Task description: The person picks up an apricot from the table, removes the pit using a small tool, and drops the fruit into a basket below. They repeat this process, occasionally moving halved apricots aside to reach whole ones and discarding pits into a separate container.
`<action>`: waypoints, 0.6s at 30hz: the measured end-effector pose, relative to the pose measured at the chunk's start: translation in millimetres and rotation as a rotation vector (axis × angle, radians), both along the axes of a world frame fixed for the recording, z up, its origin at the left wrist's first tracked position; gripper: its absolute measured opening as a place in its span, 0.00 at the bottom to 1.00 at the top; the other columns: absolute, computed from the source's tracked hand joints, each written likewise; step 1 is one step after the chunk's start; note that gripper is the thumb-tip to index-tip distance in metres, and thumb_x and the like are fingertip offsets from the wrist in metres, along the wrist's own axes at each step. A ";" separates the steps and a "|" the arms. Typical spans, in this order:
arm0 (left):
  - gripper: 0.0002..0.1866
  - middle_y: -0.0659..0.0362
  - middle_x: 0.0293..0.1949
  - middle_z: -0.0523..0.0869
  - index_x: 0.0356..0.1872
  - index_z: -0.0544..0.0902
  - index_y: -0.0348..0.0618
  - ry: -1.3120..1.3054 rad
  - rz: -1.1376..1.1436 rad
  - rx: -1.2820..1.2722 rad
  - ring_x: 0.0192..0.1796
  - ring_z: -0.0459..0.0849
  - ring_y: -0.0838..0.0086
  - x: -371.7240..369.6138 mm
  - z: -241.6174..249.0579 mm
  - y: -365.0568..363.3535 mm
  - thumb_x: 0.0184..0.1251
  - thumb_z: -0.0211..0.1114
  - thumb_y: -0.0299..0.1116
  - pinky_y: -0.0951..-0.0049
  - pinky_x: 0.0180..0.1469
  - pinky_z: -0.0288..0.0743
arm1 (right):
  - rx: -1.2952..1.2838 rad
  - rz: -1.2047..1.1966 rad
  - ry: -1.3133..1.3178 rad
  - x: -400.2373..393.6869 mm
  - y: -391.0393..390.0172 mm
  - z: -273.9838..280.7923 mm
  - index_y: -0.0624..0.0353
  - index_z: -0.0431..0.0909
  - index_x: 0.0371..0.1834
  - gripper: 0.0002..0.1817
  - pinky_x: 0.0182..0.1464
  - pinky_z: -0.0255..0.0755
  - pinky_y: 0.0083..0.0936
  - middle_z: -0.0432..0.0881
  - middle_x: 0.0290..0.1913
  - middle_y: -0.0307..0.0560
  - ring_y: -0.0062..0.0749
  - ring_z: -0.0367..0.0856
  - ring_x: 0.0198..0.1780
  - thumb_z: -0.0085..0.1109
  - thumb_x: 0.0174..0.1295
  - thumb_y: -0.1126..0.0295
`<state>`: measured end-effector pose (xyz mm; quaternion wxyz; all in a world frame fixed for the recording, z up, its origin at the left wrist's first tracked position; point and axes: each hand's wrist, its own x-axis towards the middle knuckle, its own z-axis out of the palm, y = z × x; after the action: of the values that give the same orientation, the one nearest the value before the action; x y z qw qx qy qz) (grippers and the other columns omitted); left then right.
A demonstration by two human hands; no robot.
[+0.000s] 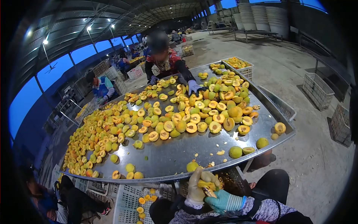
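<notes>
Nearest: left hand in a cream rubber glove (195, 190), fingers curled round a soft-looking yellow-orange piece of fruit (204, 184). Right hand in a teal striped knit glove (225, 200), closed on a short, pale tool (210, 192); exact type too small to tell. Key relation: fruit lies up and slightly left of the tool, just beside its end; tool's long axis slants up-left at the fruit. Left hand has the fruit, so it's nearer; right comes in from the other side. Whether the tool touches the flesh, can't tell.

Both hands are at the near edge of the broad, shiny metal table (167, 158), over a dark plastic crate (233, 179). White slatted plastic crate (126, 201) left of them, orange fruit halves (141, 201) inside. Just past the left hand, a round green-yellow fruit (192, 166) on the table.

Farther: big spread of yellow-green cut fruit (181, 126). Far side: a co-worker's purple-gloved hand (194, 87) on the pile.
</notes>
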<state>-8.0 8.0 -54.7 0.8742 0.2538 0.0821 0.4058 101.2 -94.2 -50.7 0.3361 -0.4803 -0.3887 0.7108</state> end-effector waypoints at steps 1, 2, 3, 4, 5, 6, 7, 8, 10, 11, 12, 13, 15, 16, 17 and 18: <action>0.27 0.43 0.26 0.83 0.23 0.76 0.41 0.142 0.007 0.110 0.31 0.85 0.55 -1.7 2.8 0.1 0.81 0.44 0.48 0.59 0.40 0.80 | 0.073 0.023 -0.146 1.0 1.9 -0.6 0.62 0.75 0.39 0.17 0.24 0.75 0.30 0.76 0.21 0.44 0.34 0.77 0.20 0.55 0.70 0.57; 0.27 0.43 0.25 0.82 0.23 0.75 0.41 0.283 0.011 0.217 0.30 0.84 0.55 -2.2 5.6 -0.3 0.81 0.45 0.48 0.59 0.40 0.80 | 0.075 0.029 -0.146 2.7 1.6 -2.8 0.62 0.75 0.39 0.17 0.24 0.75 0.30 0.76 0.21 0.44 0.34 0.77 0.20 0.55 0.70 0.57; 0.26 0.42 0.24 0.82 0.24 0.75 0.40 0.292 0.019 0.230 0.29 0.84 0.54 -1.6 7.9 -1.1 0.81 0.45 0.47 0.59 0.40 0.79 | 0.297 0.023 -0.205 4.8 -1.0 -7.8 0.62 0.76 0.40 0.16 0.26 0.75 0.30 0.78 0.24 0.45 0.35 0.79 0.23 0.55 0.70 0.57; 0.26 0.42 0.24 0.82 0.24 0.75 0.40 0.294 0.016 0.229 0.29 0.84 0.54 0.3 8.5 -2.0 0.81 0.45 0.47 0.59 0.40 0.79 | 0.518 0.013 -0.264 6.6 -3.8 -16.2 0.61 0.77 0.42 0.16 0.28 0.76 0.30 0.80 0.28 0.46 0.35 0.81 0.26 0.55 0.70 0.57; 0.26 0.44 0.24 0.81 0.21 0.76 0.41 0.273 0.006 0.158 0.28 0.83 0.53 2.6 8.8 -2.7 0.79 0.49 0.48 0.60 0.37 0.79 | 0.670 -0.096 -0.328 0.4 0.8 -59.2 0.59 0.78 0.47 0.13 0.34 0.78 0.34 0.83 0.38 0.51 0.39 0.84 0.36 0.54 0.71 0.60; 0.27 0.47 0.23 0.80 0.18 0.76 0.43 0.252 -0.003 0.086 0.27 0.83 0.53 3.4 8.8 -3.3 0.77 0.52 0.49 0.61 0.35 0.78 | 0.669 -0.099 -0.326 0.8 2.0 -46.1 0.59 0.78 0.47 0.13 0.34 0.78 0.34 0.83 0.38 0.51 0.39 0.84 0.36 0.54 0.71 0.60; 0.27 0.47 0.23 0.80 0.18 0.76 0.43 0.255 -0.005 0.085 0.27 0.83 0.53 3.1 8.5 -3.5 0.77 0.52 0.49 0.61 0.35 0.78 | 0.301 0.007 -0.301 2.2 4.6 -20.9 0.58 0.78 0.50 0.14 0.38 0.78 0.36 0.83 0.43 0.52 0.42 0.84 0.40 0.53 0.71 0.61; 0.27 0.47 0.23 0.80 0.18 0.76 0.43 0.253 -0.022 0.077 0.27 0.83 0.52 3.2 8.3 -3.3 0.77 0.52 0.49 0.61 0.35 0.78 | -0.067 0.113 -0.271 3.0 4.6 -6.0 0.57 0.78 0.53 0.14 0.41 0.79 0.38 0.82 0.47 0.53 0.45 0.84 0.43 0.53 0.71 0.61; 0.27 0.47 0.23 0.79 0.18 0.76 0.42 0.246 -0.041 0.070 0.27 0.83 0.52 5.3 9.9 -3.0 0.77 0.52 0.49 0.61 0.35 0.77 | 0.068 0.059 -0.259 2.9 -1.9 -5.6 0.58 0.77 0.52 0.14 0.43 0.79 0.38 0.82 0.46 0.54 0.46 0.84 0.43 0.53 0.71 0.61; 0.27 0.47 0.22 0.80 0.18 0.76 0.42 0.291 -0.018 0.117 0.26 0.83 0.53 5.6 12.2 -4.2 0.77 0.52 0.49 0.61 0.35 0.78 | 0.202 0.005 -0.244 2.4 -5.2 -8.6 0.58 0.77 0.51 0.15 0.44 0.79 0.39 0.82 0.45 0.54 0.47 0.83 0.43 0.53 0.71 0.60; 0.27 0.47 0.22 0.80 0.18 0.77 0.42 0.336 0.005 0.166 0.26 0.83 0.53 5.6 15.3 -5.2 0.76 0.53 0.49 0.61 0.34 0.78 | 0.204 0.001 -0.244 3.0 -4.1 -28.6 0.58 0.77 0.51 0.15 0.44 0.79 0.39 0.82 0.45 0.54 0.47 0.83 0.43 0.53 0.71 0.60; 0.27 0.47 0.22 0.80 0.18 0.77 0.42 0.337 0.002 0.168 0.26 0.83 0.53 5.8 20.8 -6.3 0.76 0.53 0.49 0.61 0.34 0.78 | 0.634 -0.007 -0.417 4.9 0.8 -61.6 0.58 0.77 0.51 0.15 0.44 0.79 0.39 0.82 0.44 0.54 0.48 0.83 0.42 0.54 0.70 0.59; 0.28 0.45 0.21 0.81 0.18 0.77 0.40 0.458 0.041 0.298 0.26 0.83 0.55 5.5 34.4 -9.4 0.77 0.52 0.49 0.63 0.34 0.78 | 1.066 -0.017 -0.584 5.4 0.3 -59.5 0.59 0.76 0.51 0.16 0.44 0.79 0.39 0.82 0.43 0.53 0.49 0.83 0.42 0.55 0.70 0.58; 0.28 0.45 0.21 0.81 0.18 0.77 0.40 0.459 0.040 0.300 0.26 0.83 0.55 5.5 38.9 -10.4 0.77 0.52 0.49 0.63 0.34 0.78 | 0.623 0.008 -0.340 5.7 -4.7 -21.5 0.59 0.76 0.51 0.16 0.45 0.79 0.40 0.82 0.44 0.54 0.48 0.83 0.44 0.55 0.70 0.59; 0.28 0.44 0.22 0.81 0.18 0.76 0.39 0.473 0.024 0.295 0.26 0.83 0.56 5.4 42.7 -11.2 0.78 0.51 0.48 0.65 0.34 0.78 | 0.181 0.032 -0.096 6.7 -5.8 2.8 0.59 0.75 0.51 0.16 0.45 0.79 0.41 0.81 0.45 0.55 0.48 0.83 0.45 0.55 0.69 0.59; 0.28 0.43 0.22 0.82 0.18 0.76 0.39 0.486 0.009 0.288 0.26 0.83 0.57 5.2 44.3 -11.6 0.78 0.50 0.47 0.66 0.34 0.78 | 0.180 0.032 -0.097 8.3 -3.1 8.9 0.59 0.75 0.51 0.16 0.45 0.79 0.41 0.81 0.45 0.55 0.48 0.83 0.45 0.55 0.69 0.59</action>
<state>-2.7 -3.6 -10.4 0.7821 0.4648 0.2319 0.3442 109.5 -97.3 -41.8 0.3472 -0.4757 -0.4746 0.6542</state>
